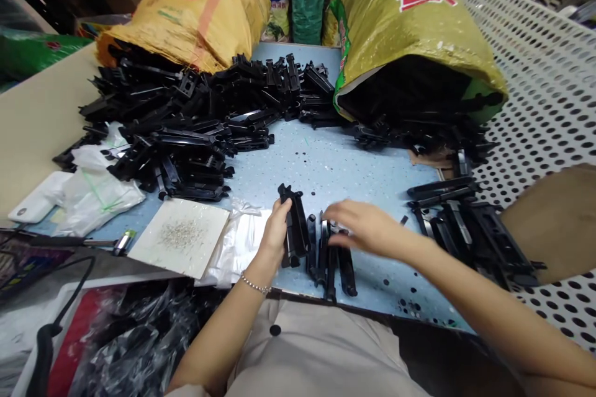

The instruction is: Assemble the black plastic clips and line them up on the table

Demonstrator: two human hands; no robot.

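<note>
Worktop (316, 164), front edge: left hand (274, 228) grasps a black part (298, 229), likely light, stiff, best held by its long sides; right hand (365, 227): cannot tell its grip.

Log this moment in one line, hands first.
left hand: holds black part | right hand: at row of parts, contact unclear | table: parts heap beyond hands

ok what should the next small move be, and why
Perhaps close the right hand on one of the black plastic pieces grouped beneath it: it is poised with bent fingers over them, while the left hand grips a channel-shaped black plastic part.
</note>
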